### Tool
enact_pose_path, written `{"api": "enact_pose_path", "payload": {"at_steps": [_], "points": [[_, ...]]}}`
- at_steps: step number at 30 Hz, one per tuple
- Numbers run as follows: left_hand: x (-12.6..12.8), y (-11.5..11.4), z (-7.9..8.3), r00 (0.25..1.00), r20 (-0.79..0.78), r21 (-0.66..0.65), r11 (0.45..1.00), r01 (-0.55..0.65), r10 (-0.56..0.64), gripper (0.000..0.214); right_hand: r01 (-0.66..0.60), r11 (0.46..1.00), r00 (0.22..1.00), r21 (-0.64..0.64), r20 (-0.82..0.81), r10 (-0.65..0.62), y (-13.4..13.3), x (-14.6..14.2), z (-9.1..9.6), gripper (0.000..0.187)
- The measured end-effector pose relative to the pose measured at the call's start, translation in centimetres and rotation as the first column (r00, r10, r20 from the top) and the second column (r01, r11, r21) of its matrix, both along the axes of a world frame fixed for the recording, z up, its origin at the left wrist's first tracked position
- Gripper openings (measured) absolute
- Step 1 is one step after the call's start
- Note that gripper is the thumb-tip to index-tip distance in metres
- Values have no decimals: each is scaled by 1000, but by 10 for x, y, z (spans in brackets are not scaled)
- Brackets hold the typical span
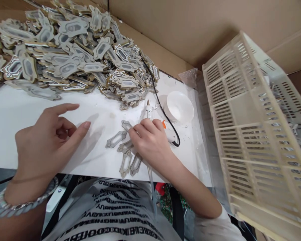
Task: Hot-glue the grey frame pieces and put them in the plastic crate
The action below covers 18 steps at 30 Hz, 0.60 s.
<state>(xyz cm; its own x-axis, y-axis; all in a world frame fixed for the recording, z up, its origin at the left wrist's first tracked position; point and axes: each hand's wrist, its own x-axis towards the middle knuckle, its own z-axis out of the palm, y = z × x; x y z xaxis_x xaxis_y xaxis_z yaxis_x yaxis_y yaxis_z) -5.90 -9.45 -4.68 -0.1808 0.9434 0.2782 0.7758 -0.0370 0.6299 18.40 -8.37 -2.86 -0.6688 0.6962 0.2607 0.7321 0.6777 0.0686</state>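
Note:
My left hand [50, 137] hovers over the white tabletop at left, thumb and index finger apart and nothing between them. Farther right, my right hand [153, 140] is curled down over the middle of a white glue gun [149, 112]; its fingertips are hidden, so what they grip cannot be made out. The gun's metal nozzle points away from me, and its orange trigger [164, 124] shows beyond my knuckles. A clear glue stick [151, 174] extends from below my wrist past the table edge. Several grey label-holder-like metal frames [115, 139] lie beside and partly under that hand.
A large heap of similar metal frames [72, 63] covers the back left of the table [90, 100]. Behind the gun stands a white bowl [180, 107], and a black cord [163, 107] curves past it. A cream plastic basket [253, 134] rises at right; cardboard walls [165, 26] border the back.

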Motion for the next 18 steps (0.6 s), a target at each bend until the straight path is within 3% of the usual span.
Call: {"api": "enact_pose_path", "payload": {"at_steps": [4, 9, 13, 18], "points": [[6, -4, 7, 976, -130, 50, 982, 183, -175, 31, 7, 999, 999, 43, 39, -9, 0, 2, 2, 27], [21, -3, 4, 830, -365, 79, 874, 479, -422, 32, 64, 997, 998, 39, -33, -62, -1, 11, 12, 20], [25, 0, -2, 783, -390, 57, 836, 545, -484, 29, 208, 978, 973, 24, -107, -204, -4, 37, 23, 25], [23, 0, 0, 770, -417, 33, 839, 544, -483, 27, 257, 935, 958, -245, -59, -279, -14, 75, 25, 51]]}}
